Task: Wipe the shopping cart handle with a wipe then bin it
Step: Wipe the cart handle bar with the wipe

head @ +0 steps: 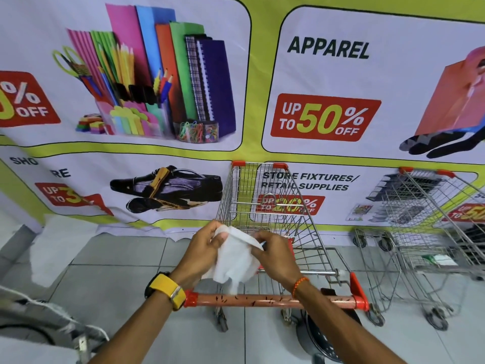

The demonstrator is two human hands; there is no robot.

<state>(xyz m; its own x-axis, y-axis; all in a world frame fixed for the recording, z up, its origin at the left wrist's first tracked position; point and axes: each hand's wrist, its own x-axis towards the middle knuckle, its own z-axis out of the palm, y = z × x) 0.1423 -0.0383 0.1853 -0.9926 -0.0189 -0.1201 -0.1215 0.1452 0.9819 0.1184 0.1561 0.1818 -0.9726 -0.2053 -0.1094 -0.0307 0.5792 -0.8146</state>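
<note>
- Head view: both hands are raised above the shopping cart handle point(270, 300), with a white wipe point(233, 258) stretched between them.
- The left hand point(203, 250) pinches the wipe's upper left edge, thumb on the near face and fingers curled behind the sheet.
- The right hand point(275, 254) grips the wipe's right edge, fingers closed over the fabric; a small blue bit shows by its fingertips, too small to tell what it is.
- The wipe hangs partly unfolded, its lower corner drooping to just above the handle; whether it touches the bar cannot be told.
- The handle is an orange-red bar with dark marks scattered along it, capped by red plastic brackets at each end, and it runs across beneath both wrists.
- A yellow watch strap point(168, 291) sits on the left wrist and an orange beaded band point(299, 285) on the right.
- The shopping cart point(262, 206) is bare wire with red corner caps, and it faces a large printed banner point(328, 48) reading "APPAREL" and "UP TO 50% OFF".
- A second cart point(425, 219) stands to the right, near the first but apart from it.
- A dark round perforated object point(317, 334) lies on the pale tiled floor point(118, 279) under the right forearm.
</note>
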